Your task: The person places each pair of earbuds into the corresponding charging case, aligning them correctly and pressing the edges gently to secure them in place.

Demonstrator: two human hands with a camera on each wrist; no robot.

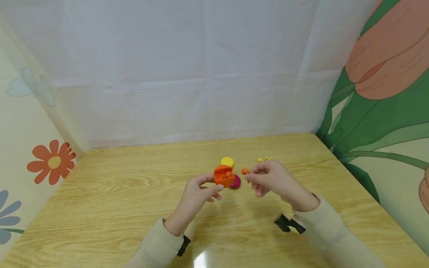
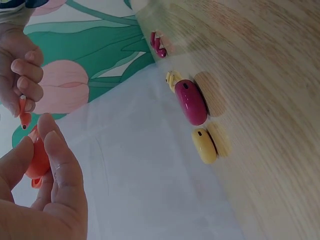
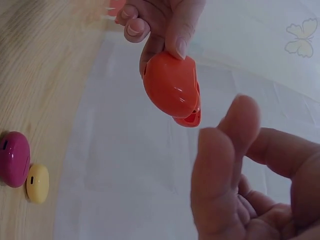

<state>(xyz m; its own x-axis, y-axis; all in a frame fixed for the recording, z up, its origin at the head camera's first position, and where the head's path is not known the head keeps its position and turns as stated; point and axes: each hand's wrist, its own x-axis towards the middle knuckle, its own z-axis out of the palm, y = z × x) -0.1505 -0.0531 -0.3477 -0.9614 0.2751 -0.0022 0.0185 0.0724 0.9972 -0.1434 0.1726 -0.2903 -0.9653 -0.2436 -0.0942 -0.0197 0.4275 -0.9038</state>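
Observation:
My left hand (image 1: pixel 197 193) grips an orange earbud case (image 1: pixel 223 178) above the table, thumb at its near side and fingers behind. The case's lid is up, and an orange bud shows in its right side in the head view. To the right, my right hand (image 1: pixel 273 180) pinches a loose orange earbud (image 1: pixel 245 171) between thumb and fingertips, a short gap from the case. The left wrist view shows this earbud (image 2: pixel 25 118) pointing down from the fingers. In the right wrist view the right fingers hide it, while the rounded underside of the case (image 3: pixel 171 85) faces the camera.
On the wooden table (image 1: pixel 134 208), a yellow case (image 1: pixel 227 161) and a magenta case (image 1: pixel 236 182) lie shut behind the hands. Two yellow earbuds (image 1: pixel 263 159) lie beyond the right hand. Magenta earbuds (image 2: pixel 158 46) show in the left wrist view. A white cloth (image 1: pixel 151 74) hangs behind the table.

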